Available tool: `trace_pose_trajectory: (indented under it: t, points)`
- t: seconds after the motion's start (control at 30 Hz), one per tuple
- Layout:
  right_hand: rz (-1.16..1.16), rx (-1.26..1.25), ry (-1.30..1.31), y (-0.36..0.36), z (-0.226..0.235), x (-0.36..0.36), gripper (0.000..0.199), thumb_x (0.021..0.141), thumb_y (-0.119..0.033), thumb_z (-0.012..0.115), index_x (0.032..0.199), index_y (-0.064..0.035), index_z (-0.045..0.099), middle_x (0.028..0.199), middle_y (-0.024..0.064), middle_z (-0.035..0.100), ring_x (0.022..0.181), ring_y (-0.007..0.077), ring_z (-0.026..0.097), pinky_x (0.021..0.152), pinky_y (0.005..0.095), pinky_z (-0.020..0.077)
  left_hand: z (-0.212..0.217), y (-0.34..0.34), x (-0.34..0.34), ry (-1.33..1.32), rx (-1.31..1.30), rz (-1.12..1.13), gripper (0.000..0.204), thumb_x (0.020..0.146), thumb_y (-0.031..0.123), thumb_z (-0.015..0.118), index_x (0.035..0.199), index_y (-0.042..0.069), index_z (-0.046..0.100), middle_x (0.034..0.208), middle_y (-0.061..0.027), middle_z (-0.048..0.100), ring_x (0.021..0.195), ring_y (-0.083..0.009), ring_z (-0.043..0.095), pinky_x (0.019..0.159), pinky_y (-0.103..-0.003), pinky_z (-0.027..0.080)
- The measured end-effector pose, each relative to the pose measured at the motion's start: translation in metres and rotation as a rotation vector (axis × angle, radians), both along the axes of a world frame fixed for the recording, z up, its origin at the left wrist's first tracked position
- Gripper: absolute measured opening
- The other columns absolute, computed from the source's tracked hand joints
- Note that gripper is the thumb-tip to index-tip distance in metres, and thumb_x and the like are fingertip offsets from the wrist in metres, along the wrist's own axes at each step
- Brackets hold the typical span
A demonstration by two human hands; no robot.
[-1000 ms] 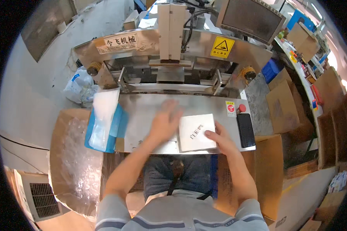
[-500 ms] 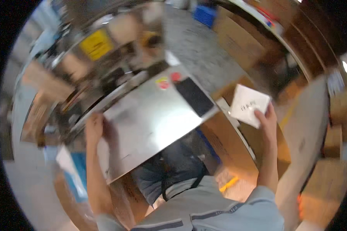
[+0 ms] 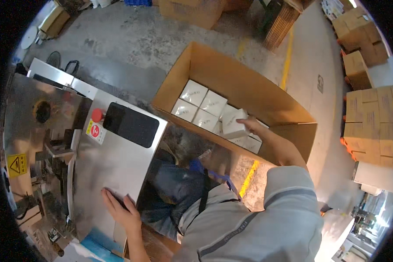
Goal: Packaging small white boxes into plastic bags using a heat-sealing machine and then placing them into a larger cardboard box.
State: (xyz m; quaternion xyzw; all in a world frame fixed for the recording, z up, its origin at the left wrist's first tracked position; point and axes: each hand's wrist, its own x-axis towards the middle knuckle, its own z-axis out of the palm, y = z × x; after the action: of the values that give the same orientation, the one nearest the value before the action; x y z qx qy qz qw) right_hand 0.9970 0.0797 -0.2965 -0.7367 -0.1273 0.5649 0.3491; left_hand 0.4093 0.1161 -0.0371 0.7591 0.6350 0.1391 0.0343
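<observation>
My right hand (image 3: 254,127) reaches down into a large open cardboard carton (image 3: 249,86) and grips a small white box (image 3: 234,124) by its right side. The held box is tilted over rows of similar white boxes (image 3: 213,103) lying in the carton. Some of those are hidden beneath it and my hand. On the steel worktop (image 3: 107,170) of a machine, my left hand (image 3: 124,214) lies flat with its fingers stretched out, holding nothing. A black phone (image 3: 131,125) rests near the worktop's far end, beside a red push button (image 3: 97,115).
Machine parts and a yellow warning label (image 3: 17,166) are at the left. Stacked cartons (image 3: 371,118) stand at the far right, past a yellow floor line (image 3: 287,65). Flattened cardboard (image 3: 284,25) stands at the back. A blue sheet (image 3: 96,245) lies by the lower left.
My view has swung right, bringing the carton's inside into sight. My right hand has carried the white box from beside the worktop into the carton. My left hand stays on the worktop.
</observation>
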Motion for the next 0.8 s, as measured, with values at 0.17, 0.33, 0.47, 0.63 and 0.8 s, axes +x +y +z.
trace_pose_trajectory:
  t: [0.17, 0.33, 0.47, 0.63, 0.8]
  points:
    - [0.674, 0.146, -0.017, -0.088, -0.116, 0.056, 0.038, 0.090, -0.027, 0.074, 0.110, 0.0043, 0.065, 0.094, 0.0155, 0.066, 0.073, 0.0287, 0.065, 0.055, 0.0441, 0.0529, -0.008, 0.014, 0.026, -0.028, -0.037, -0.063, 0.058, 0.101, 0.022, 0.053, 0.146, -0.012, 0.039, 0.154, -0.0303, 0.036, 0.140, -0.0489, 0.038, 0.117, -0.051, 0.031]
    - [0.126, -0.363, 0.152, -0.047, -0.162, 0.020, 0.029, 0.087, -0.026, 0.070, 0.097, 0.0008, 0.066, 0.079, 0.0155, 0.066, 0.073, 0.0255, 0.067, 0.067, 0.0380, 0.0570, 0.009, 0.013, 0.026, 0.076, -0.039, -0.031, 0.057, 0.101, 0.020, 0.052, 0.146, -0.012, 0.038, 0.154, -0.0305, 0.036, 0.141, -0.0485, 0.037, 0.118, -0.051, 0.030]
    - [1.589, -0.140, -0.587, 0.019, -0.132, -0.038, 0.044, 0.088, -0.041, 0.061, 0.090, 0.0008, 0.075, 0.090, 0.0265, 0.071, 0.085, 0.0415, 0.069, 0.079, 0.0498, 0.0553, 0.021, 0.000, 0.006, 0.166, -0.051, 0.076, 0.062, 0.097, 0.019, 0.058, 0.148, -0.010, 0.037, 0.155, -0.0295, 0.035, 0.143, -0.0482, 0.035, 0.120, -0.052, 0.026]
    - [1.147, 0.172, -0.562, 0.078, 0.035, -0.056, 0.058, 0.090, -0.040, 0.070, 0.127, 0.0055, 0.063, 0.113, 0.0277, 0.070, 0.102, 0.0381, 0.070, 0.088, 0.0425, 0.0543, -0.001, 0.008, 0.010, -0.067, 0.062, 0.032, 0.063, 0.089, 0.019, 0.069, 0.141, -0.009, 0.047, 0.144, -0.0298, 0.049, 0.134, -0.0477, 0.045, 0.116, -0.052, 0.033]
    - [0.978, 0.583, -0.434, 0.124, 0.169, -0.131, 0.043, 0.101, -0.025, 0.058, 0.128, 0.0069, 0.061, 0.116, 0.0237, 0.070, 0.109, 0.0258, 0.067, 0.094, 0.0359, 0.0508, 0.029, -0.012, -0.005, -0.430, 0.191, -0.022, 0.012, 0.085, 0.004, 0.071, 0.097, 0.001, 0.071, 0.104, -0.0191, 0.070, 0.096, -0.0393, 0.066, 0.085, -0.042, 0.055]
